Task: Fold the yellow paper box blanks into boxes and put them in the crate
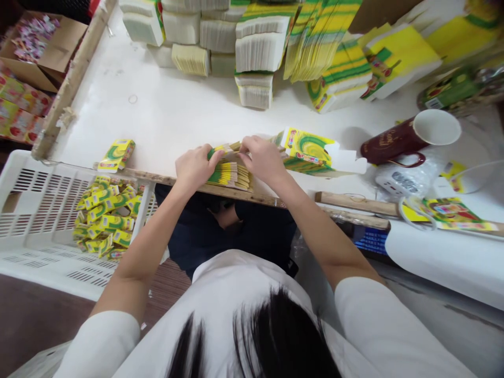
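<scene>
While the left hand (195, 167) and the right hand (263, 156) work close together at the near edge of a white tabletop (165, 118) with a rough wooden border, a row of thin, flat yellow-and-green card pieces (228, 175) lies just below their fingers, near the table's edge. The left hand's thumb and fingers are clamped on a small, slim yellow-and-green piece (219, 151) held above that row. The right hand's thumb and fingertips are bent close together by the other end of this piece; whether they grip it cannot be told, since the fingers cover the spot. Just beyond the right hand, an open yellow-and-green cardboard carton with white flaps (311, 147) lies on its side. Well to the left, a closed small yellow-and-green box (117, 155) sits by the table edge, near a slatted white plastic crate (23, 231) that holds a heap of similar little boxes (112, 215). Along the back are tightly packed stacks of white-edged folded cartons (260, 50), and to the right is a maroon mug with a white interior (394, 139).
</scene>
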{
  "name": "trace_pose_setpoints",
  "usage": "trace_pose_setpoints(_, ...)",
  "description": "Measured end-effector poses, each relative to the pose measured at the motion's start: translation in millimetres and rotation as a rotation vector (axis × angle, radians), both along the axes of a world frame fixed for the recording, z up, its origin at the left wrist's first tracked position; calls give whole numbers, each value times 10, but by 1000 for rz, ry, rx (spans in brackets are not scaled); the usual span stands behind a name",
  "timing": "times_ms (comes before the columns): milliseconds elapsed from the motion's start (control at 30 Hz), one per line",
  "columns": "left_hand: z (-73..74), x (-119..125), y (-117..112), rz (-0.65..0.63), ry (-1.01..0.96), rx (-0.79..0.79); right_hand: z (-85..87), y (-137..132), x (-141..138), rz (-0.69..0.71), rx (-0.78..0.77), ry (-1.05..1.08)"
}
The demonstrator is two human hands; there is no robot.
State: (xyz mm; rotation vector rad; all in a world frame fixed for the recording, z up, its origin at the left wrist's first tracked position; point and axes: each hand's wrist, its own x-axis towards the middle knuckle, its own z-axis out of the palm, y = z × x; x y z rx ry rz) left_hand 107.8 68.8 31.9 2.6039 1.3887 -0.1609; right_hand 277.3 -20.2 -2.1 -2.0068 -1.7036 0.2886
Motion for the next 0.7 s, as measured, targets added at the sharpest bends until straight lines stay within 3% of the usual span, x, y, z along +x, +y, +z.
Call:
trace_pose_setpoints(433,11,9,-8,-7,-3,15,-3,143,-20,-73,-3,33)
trace_pose_setpoints(700,53,17,-13,-16,0,-14,-3,252,-125,-177,-174,122)
